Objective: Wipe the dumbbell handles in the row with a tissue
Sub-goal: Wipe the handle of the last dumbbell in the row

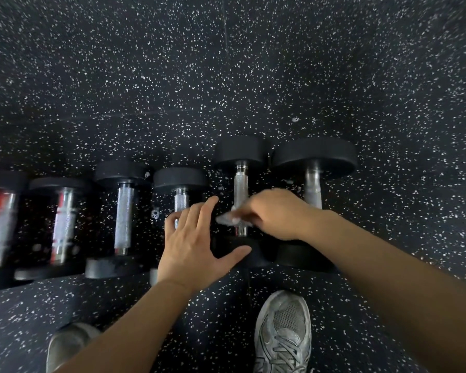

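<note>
The right hand (275,215) holds a small crumpled white tissue (226,218) pinched in its curled fingertips. The tissue is pressed against the lower part of the knurled chrome handle (240,191) of the second black round-headed dumbbell from the right, and it sticks out to the left of the fingers. The fingers are closed around the tissue; how far they wrap the handle itself cannot be determined, because the hand covers that section.

The left hand (193,244) is open, with fingers spread and thumb extended to the right. It holds nothing. Its fingertips lie over the lower part of the handle of the third dumbbell from the right (180,201); contact with the metal cannot be confirmed.

The row of dumbbells lies on the black rubber floor with white speckles (226,76), running left to right across the middle of the view. Each handle's long axis points away from the person, one head at the far end and one at the near end.

Hidden or unclear items:
- The right hand and forearm cover the near end of the rightmost dumbbell handle (313,188).
- The left hand covers the near head of the third dumbbell from the right.
- The two leftmost dumbbells are motion-blurred; the outermost (0,224) is cut by the frame edge and shows a red area.
- The tissue is blurred and its shape is indistinct.

A grey laced sneaker (283,332) stands below the right forearm; a second shoe (70,343) is partly hidden by the left forearm.
</note>
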